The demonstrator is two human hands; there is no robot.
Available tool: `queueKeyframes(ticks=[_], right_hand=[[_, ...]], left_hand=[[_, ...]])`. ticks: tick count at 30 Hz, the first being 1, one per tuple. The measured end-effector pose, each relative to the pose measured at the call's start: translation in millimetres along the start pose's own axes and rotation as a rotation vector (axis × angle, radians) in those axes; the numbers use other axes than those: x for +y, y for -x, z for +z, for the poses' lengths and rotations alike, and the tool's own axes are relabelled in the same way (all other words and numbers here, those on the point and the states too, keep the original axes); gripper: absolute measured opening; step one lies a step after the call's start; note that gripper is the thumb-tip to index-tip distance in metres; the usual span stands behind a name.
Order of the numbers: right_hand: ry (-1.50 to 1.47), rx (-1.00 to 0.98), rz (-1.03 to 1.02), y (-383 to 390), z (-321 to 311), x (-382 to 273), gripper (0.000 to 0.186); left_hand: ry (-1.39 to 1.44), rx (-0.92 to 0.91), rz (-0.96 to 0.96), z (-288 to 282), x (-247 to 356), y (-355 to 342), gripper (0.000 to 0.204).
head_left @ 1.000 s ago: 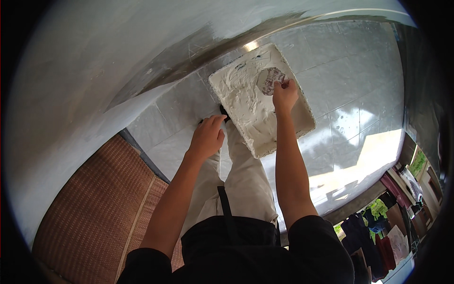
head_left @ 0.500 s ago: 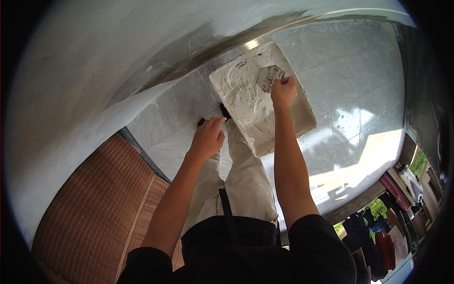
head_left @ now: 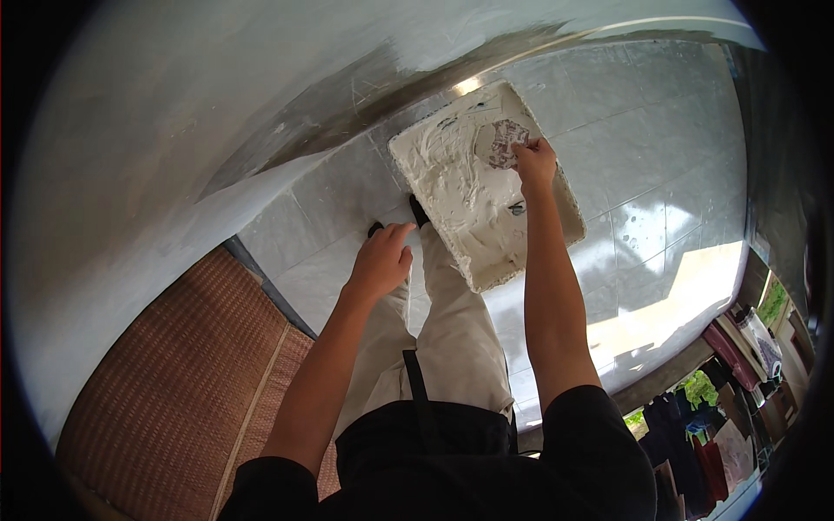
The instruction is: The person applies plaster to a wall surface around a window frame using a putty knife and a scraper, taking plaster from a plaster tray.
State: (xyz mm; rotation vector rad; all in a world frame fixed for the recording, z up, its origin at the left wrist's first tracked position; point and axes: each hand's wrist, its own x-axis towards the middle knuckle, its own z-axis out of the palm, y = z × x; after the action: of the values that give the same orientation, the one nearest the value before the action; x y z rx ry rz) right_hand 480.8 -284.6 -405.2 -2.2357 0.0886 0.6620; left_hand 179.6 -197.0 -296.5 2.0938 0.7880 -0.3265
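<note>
A rectangular shallow tray [head_left: 573, 227] rests on the floor ahead of my feet, spread with wet off-white paste [head_left: 452, 169] that looks like plaster or putty. Over the tray's far half, my right hand [head_left: 535, 162] pinches a small flat scraper [head_left: 506, 144]. Brownish patches show through the pale paste smeared on the scraper. The scraper's lower edge blends into the paste, so I cannot tell how deep it touches. My left hand [head_left: 382, 259] hovers above my shoes, left of the tray, fingers loosely stretched and holding nothing.
A grey wall [head_left: 174, 113] with a darker lower patch curves along the left and far side. Grey tiled floor [head_left: 608, 113] surrounds the tray, sunlit at the right. A reddish-brown woven mat [head_left: 174, 373] lies lower left. Clothes [head_left: 669, 434] hang at lower right.
My right hand and the scraper have shifted slightly right, and the forearm has swung right. A dark spot in the paste beside the forearm now shows. My left hand is nearly still.
</note>
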Motion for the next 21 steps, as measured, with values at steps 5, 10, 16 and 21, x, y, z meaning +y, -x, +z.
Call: queueKeyframes(ticks=[5, 10, 16, 21], right_hand=[[-0.359, -0.314, 0.089, 19.9, 1.9, -19.8, 0.017], [-0.657, -0.444, 0.081, 65.3, -5.5, -64.1, 0.018], [-1.083, -0.772, 0.044, 141.5, -27.3, -145.7, 0.017], [-1.117, -0.941, -0.183, 196.8, -57.4, -213.9, 0.034]], left_hand=[[0.003, 0.024, -0.007, -5.8, -0.3, 5.3, 0.038], [0.052, 0.104, 0.003, -26.7, 7.9, 8.0, 0.037], [0.186, 0.299, 0.014, -77.0, 31.8, 24.2, 0.038], [0.247, 0.443, 0.025, -125.4, 65.9, 39.2, 0.04]])
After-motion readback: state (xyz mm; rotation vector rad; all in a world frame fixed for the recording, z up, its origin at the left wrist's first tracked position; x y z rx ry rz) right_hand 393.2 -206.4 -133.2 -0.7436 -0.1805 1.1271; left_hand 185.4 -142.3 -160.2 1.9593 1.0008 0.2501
